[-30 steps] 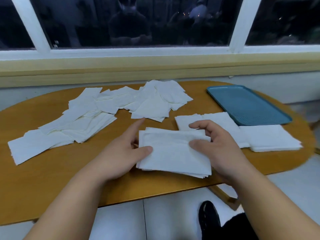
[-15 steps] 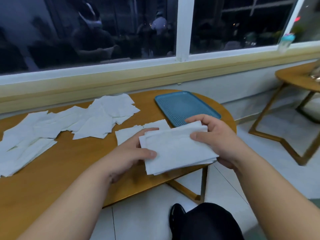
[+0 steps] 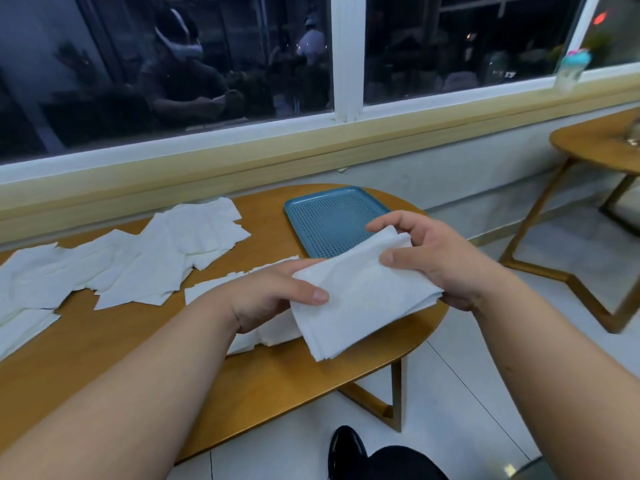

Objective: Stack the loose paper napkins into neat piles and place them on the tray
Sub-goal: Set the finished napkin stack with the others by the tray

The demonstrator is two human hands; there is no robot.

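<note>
napkin stack (image 3: 360, 303) in left hand (image 3: 273, 292), right hand (image 3: 443, 265)

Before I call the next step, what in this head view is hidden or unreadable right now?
Head view only:
Tray: its near right corner is hidden behind the napkin stack and the right hand.
Napkin stack: the sheet count is unreadable because the edges are too fine.
Flat napkins beneath it: mostly covered by the left hand and the stack.
Loose napkins: cut off by the left frame edge.
</note>
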